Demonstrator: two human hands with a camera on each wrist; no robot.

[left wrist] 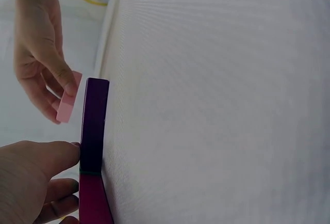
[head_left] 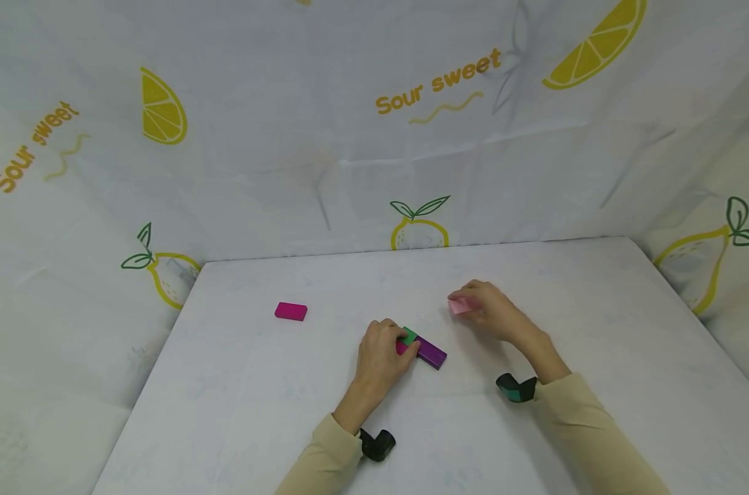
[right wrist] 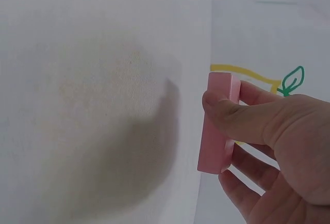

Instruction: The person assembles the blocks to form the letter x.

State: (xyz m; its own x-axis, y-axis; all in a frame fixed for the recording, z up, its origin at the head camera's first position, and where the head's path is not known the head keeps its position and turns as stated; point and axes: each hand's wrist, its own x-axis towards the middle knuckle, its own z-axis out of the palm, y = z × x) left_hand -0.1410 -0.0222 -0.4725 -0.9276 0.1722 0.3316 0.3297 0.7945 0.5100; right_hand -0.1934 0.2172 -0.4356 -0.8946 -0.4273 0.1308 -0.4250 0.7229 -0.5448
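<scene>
My left hand point(head_left: 379, 354) holds a small group of blocks at the middle of the table, with thumb and fingers around a green block point(head_left: 408, 335) and a magenta block point(head_left: 402, 347). A longer purple block point(head_left: 432, 353) adjoins them on the right. Seen from the left wrist, the thumb tip lies against the purple block point(left wrist: 94, 126), beside its joint with the magenta block point(left wrist: 94, 198). To the right and farther back, my right hand point(head_left: 488, 309) pinches a pink block point(right wrist: 216, 131) between thumb and fingers, raised over the table.
Another magenta block point(head_left: 291, 311) lies alone on the white table point(head_left: 226, 385), toward the back left. Behind the table hangs a white cloth point(head_left: 257, 192) printed with lemons and lettering. Each wrist carries a small black camera mount point(head_left: 377, 445).
</scene>
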